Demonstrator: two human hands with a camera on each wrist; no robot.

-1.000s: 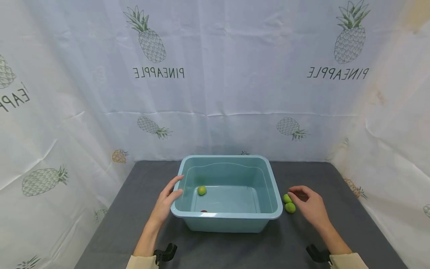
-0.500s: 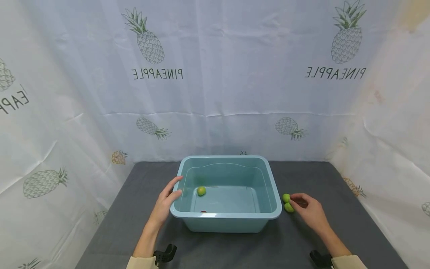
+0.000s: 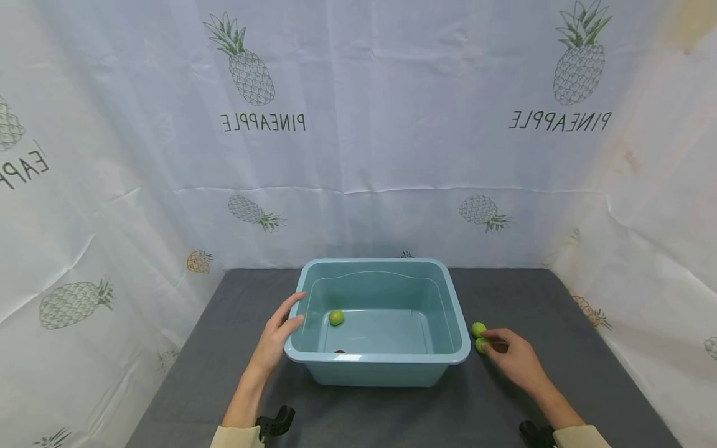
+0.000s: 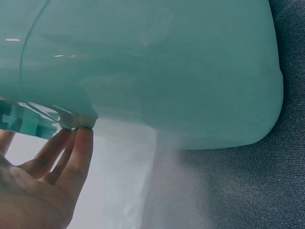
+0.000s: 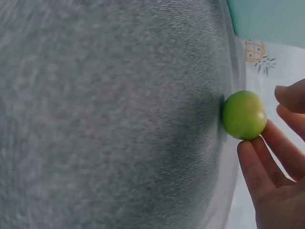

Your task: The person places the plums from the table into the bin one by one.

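Observation:
A light-blue plastic basin (image 3: 376, 373) stands in the middle of the table. My left hand (image 3: 273, 339) rests at its left rim; in the left wrist view its extended fingers (image 4: 78, 160) touch the rim's edge. To the basin's right, two small round green fruits lie side by side, a farther one (image 3: 478, 330) and a nearer one (image 3: 480, 346). My right hand (image 3: 518, 361) is over the nearer one. In the right wrist view, fingertips touch a smooth green fruit (image 5: 244, 115), while the thumb stands apart from it.
Inside the basin, another green fruit (image 3: 336, 318) lies toward the left, and a small dark-red thing (image 3: 340, 352) is mostly hidden behind the front rim. A dark grey cloth (image 3: 224, 348) covers the table. A pineapple-print curtain (image 3: 370, 155) hangs behind and at both sides.
My right hand has shifted slightly toward me, from the farther green fruit to the nearer one. The left hand and the basin stay where they were.

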